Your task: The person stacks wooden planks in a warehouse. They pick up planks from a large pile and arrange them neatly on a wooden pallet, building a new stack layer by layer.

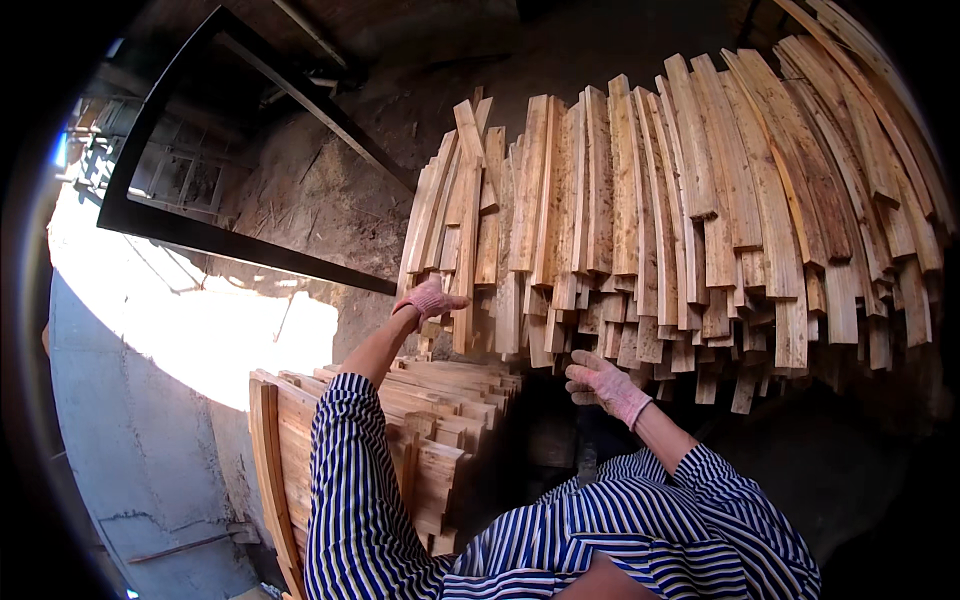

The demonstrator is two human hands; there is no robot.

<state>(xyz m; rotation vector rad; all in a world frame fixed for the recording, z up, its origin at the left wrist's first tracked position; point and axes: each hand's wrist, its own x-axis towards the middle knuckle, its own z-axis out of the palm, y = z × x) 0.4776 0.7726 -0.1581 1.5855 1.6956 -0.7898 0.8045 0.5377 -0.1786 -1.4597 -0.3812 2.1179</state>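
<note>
While our left hand (430,298) closes on a slat (467,240) in the leaning stack (700,200), our right hand (600,385) hangs loosely curled, touching nothing we can tell.

Dirt wall (330,190), sunlit concrete floor (150,420), maybe metal frame (240,245).

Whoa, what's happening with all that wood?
A person in a striped shirt and pink gloves stands at a big row of leaning planks. The left hand grips the lower end of one plank at the row's left edge. The right hand hovers open below the row. A second stack lies lower left.
</note>
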